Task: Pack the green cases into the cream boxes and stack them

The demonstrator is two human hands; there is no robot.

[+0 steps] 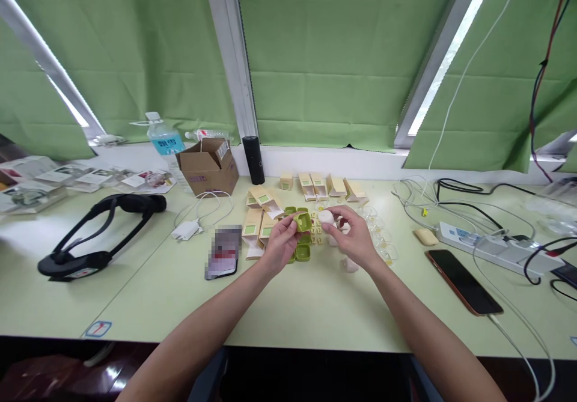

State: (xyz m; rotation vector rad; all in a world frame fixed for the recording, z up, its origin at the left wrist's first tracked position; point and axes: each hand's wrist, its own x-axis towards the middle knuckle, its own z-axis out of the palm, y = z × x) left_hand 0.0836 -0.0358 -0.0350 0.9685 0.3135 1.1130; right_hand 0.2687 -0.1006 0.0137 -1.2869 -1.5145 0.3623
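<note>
While both forearms (220, 300) converge from the lower edge of the frame, the left hand (279, 244) pinches a green square cup (303, 222) between thumb and fingers, just below frame centre. The right hand (358, 240), angled inward, grips a white rounded piece (325, 216) at its fingertips, near the cup.

Both hands (355, 237) and slender forearms (225, 313) are bare.

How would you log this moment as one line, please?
left hand: holds small green square cup | right hand: holds rounded white piece | pale-green tabletop: cream cardboard boxes
</note>
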